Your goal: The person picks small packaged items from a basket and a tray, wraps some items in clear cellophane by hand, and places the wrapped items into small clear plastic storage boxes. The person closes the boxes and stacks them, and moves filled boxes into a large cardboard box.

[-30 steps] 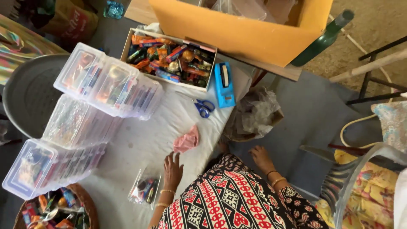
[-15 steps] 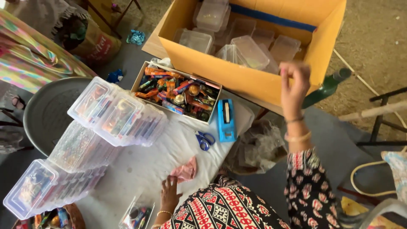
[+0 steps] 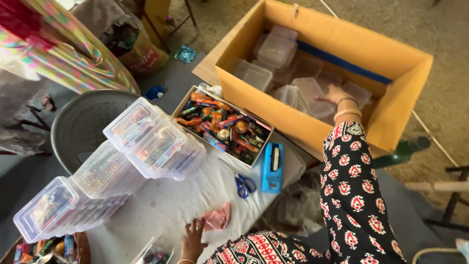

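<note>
The right hand (image 3: 334, 94) had gone from hanging above the cardboard box (image 3: 312, 128) half a second before to reaching down inside it, at about one o'clock from the person. It lay with fingers spread flat on one of the empty clear plastic containers (image 3: 312, 95) on the box floor; it touched the container, but I cannot tell whether it gripped it. More empty containers lay around it, toward eleven o'clock within the box.

The left hand (image 3: 193, 239) had stayed put at six o'clock, fingers splayed and flat on the white-covered worktop (image 3: 166, 205), holding nothing, just beside a crumpled pink cloth (image 3: 217, 217).

Between the hands sat a shallow tray of coloured sweets (image 3: 222, 126), a blue tape dispenser (image 3: 272, 167) and blue-handled scissors (image 3: 244, 185). Stacks of filled clear boxes (image 3: 151, 137) stood at nine o'clock.
</note>
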